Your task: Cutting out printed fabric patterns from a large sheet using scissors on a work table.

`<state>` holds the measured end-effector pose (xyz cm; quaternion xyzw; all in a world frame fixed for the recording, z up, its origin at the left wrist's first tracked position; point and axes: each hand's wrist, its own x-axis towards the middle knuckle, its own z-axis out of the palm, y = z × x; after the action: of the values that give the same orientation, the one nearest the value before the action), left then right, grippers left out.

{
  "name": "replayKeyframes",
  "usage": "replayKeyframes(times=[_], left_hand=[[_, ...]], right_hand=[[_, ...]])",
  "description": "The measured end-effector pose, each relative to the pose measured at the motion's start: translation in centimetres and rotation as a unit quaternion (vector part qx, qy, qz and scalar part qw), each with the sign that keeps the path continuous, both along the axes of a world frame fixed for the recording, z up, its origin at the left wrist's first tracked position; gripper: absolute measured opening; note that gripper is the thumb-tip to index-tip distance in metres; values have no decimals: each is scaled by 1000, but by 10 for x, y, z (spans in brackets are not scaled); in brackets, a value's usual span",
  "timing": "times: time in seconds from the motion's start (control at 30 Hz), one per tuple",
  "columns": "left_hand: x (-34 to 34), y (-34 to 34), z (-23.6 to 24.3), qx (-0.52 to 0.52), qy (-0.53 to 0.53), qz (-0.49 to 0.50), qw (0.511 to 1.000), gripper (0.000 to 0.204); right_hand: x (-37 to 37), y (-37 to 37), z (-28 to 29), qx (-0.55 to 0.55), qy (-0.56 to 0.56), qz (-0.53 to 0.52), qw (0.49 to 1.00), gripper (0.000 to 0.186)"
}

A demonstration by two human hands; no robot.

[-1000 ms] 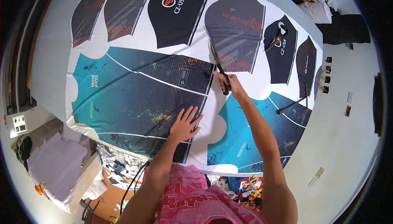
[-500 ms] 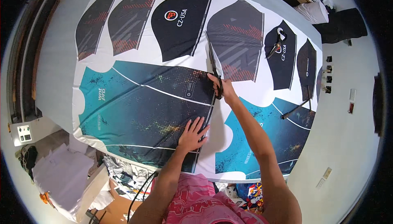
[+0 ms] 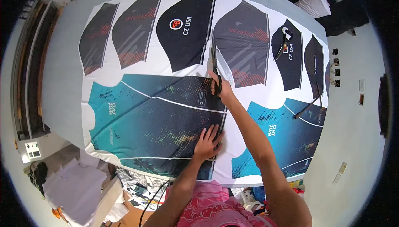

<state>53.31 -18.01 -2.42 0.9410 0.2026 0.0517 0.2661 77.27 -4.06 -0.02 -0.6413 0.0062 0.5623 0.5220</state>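
A wide sheet of white fabric [image 3: 259,96] printed with garment pieces covers the table. My right hand [image 3: 221,89] grips the handles of long black scissors [image 3: 214,54]. Their blades point away from me, in the gap between a black sleeve piece [image 3: 187,48] and a dark grey sleeve piece [image 3: 245,40]. A slit in the fabric shows beside the blades. My left hand [image 3: 207,144] lies flat with fingers spread near the right edge of a large teal-and-black shirt panel [image 3: 145,117], which is somewhat wrinkled.
Small snips with a white-ended handle [image 3: 285,40] lie on a black piece at the right. A thin black tool [image 3: 306,107] rests across a second teal panel [image 3: 259,123]. Rolls or rails [image 3: 35,69] stand at the far left. White cloth [image 3: 77,189] is piled lower left.
The whole view has shifted, so the fabric appears lower and farther right. My right hand and the scissors sit slightly farther left against the printed pieces. My left hand stays on the panel.
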Motion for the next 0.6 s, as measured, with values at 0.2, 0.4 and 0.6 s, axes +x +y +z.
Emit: replayKeyframes(times=[0.2,0.4,0.6], left_hand=[[1,2,0,7,-9,-12,1000,64],[2,3,3,-12,-32,1,999,61],[2,7,9,-25,8,-19,999,60]], right_hand=[[-3,33,-11,19,15,-52,998,46],[-6,52,-11,55,30,-87,994,48],[-1,86,-10,30,18,-111,993,50]])
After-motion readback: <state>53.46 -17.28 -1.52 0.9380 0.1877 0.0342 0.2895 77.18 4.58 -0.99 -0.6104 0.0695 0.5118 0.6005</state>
